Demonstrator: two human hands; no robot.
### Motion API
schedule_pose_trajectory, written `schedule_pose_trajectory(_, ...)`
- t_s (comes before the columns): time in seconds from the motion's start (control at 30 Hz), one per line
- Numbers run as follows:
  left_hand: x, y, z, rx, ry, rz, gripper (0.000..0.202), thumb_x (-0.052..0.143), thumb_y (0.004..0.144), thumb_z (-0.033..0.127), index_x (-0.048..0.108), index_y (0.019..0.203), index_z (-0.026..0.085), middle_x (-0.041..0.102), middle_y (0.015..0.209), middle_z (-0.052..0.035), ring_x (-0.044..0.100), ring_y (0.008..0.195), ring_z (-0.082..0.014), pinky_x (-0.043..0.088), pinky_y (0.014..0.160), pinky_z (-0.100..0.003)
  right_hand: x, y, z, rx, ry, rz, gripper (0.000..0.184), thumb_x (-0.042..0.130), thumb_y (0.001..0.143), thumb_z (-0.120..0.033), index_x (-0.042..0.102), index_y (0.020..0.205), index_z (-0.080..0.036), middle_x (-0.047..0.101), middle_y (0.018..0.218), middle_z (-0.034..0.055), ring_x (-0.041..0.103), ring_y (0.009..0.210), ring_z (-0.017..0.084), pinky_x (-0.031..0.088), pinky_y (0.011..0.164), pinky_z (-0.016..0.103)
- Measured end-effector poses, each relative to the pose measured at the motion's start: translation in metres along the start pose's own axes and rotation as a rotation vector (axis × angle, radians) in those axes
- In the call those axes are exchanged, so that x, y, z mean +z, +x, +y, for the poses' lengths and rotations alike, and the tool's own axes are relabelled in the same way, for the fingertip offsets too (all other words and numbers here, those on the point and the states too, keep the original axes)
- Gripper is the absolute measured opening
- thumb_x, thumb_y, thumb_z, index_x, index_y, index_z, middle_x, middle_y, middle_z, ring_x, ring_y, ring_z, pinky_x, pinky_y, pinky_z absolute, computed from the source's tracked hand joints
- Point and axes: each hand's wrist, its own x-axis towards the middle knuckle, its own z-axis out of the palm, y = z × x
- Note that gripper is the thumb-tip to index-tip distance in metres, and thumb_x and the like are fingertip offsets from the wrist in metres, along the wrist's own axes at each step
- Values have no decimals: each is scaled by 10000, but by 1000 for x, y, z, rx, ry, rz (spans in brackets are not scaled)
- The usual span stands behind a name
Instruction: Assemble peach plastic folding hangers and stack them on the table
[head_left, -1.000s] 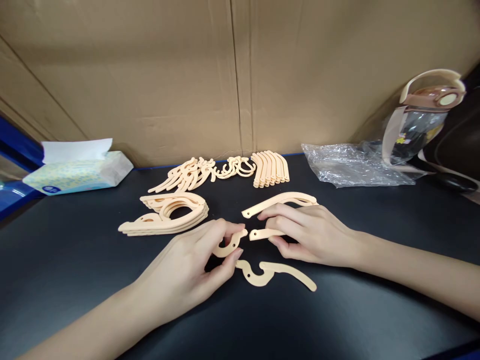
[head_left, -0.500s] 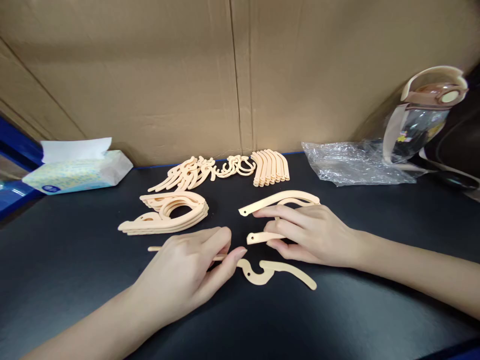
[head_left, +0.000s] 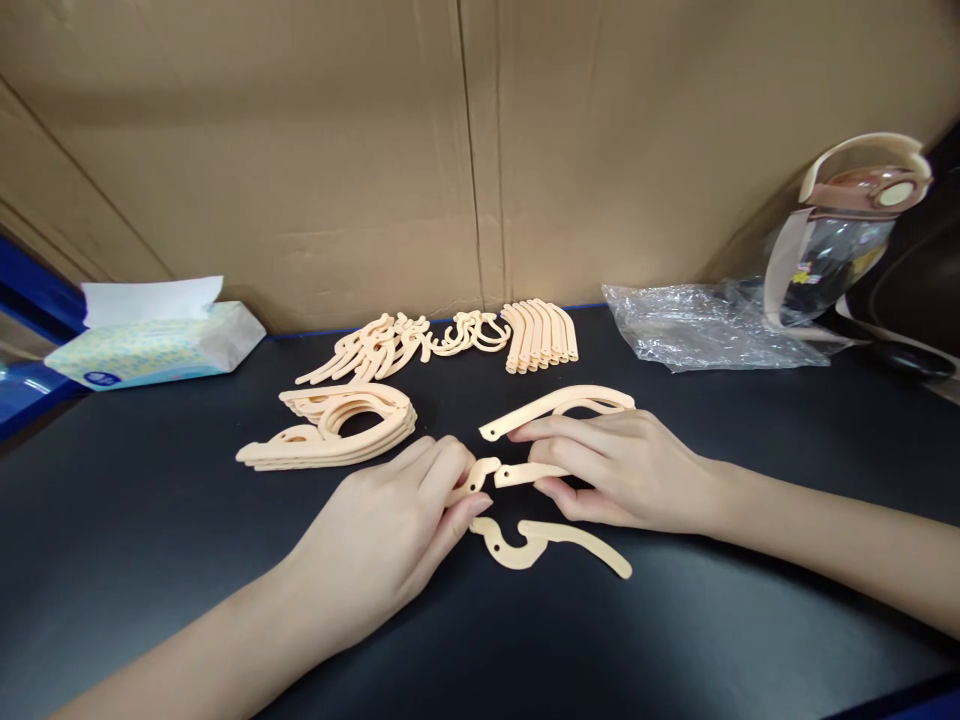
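My left hand [head_left: 390, 535] pinches a small curved peach plastic piece [head_left: 474, 476] on the black table [head_left: 150, 560]. Its tip touches the end of a straight peach arm piece [head_left: 525, 472] that my right hand [head_left: 626, 468] pinches between thumb and fingers. A longer curved arm piece [head_left: 555, 404] lies just beyond my right fingers. A loose hook-shaped piece [head_left: 544, 545] lies flat on the table in front of both hands.
A stack of assembled peach hangers [head_left: 330, 432] sits left of centre. Rows of loose peach parts [head_left: 450, 342] lie by the cardboard wall. A tissue pack [head_left: 154, 335] is far left; a clear plastic bag [head_left: 701, 328] and a bottle [head_left: 840, 235] are right.
My left hand lowered its curved piece onto the table, then brought it back up against the end of the arm piece in my right hand. My right hand barely moved.
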Motion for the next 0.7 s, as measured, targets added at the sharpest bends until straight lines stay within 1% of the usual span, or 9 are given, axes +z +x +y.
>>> schedule_pose_trajectory(0.17, 0, 1, 0, -14, -62, -45, 170, 354, 1029, 268, 431, 882, 228, 513, 749, 46, 510, 638, -139, 327, 574, -253, -1, 0, 0, -24, 17, -31, 106, 507, 888, -145, 599, 855, -185, 757, 1037, 1, 681, 637, 108, 489, 539, 233)
schedule_pose_trajectory(0.33, -5, 0, 6, -110, -125, -105, 198, 341, 1021, 284, 411, 844, 228, 506, 743, 51, 484, 634, -131, 312, 589, -259, -1, 0, 0, -34, 22, -30, 130, 501, 910, -167, 614, 846, -180, 762, 1005, 7, 679, 641, 114, 473, 527, 231)
schedule_pose_trajectory(0.43, -7, 1, 7, -154, -186, -139, 210, 335, 1019, 301, 422, 843, 227, 508, 732, 54, 478, 626, -125, 311, 587, -257, -1, 0, 0, -29, 26, -36, 144, 499, 920, -179, 628, 857, -176, 764, 973, 8, 698, 693, 127, 481, 551, 239)
schedule_pose_trajectory(0.57, -8, 1, 6, -156, -244, -167, 199, 329, 1022, 307, 444, 880, 228, 529, 741, 49, 492, 635, -128, 319, 591, -257, 1, -1, 0, -31, 65, -27, 120, 517, 929, -193, 620, 872, -172, 760, 957, -10, 706, 769, 126, 491, 590, 239)
schedule_pose_trajectory(0.7, -9, 2, 3, -124, -272, -200, 220, 303, 1031, 301, 424, 863, 226, 512, 729, 46, 474, 615, -135, 311, 582, -267, 1, -1, 1, -50, 73, -30, 143, 508, 950, -206, 614, 865, -161, 752, 939, -1, 694, 772, 121, 480, 596, 239)
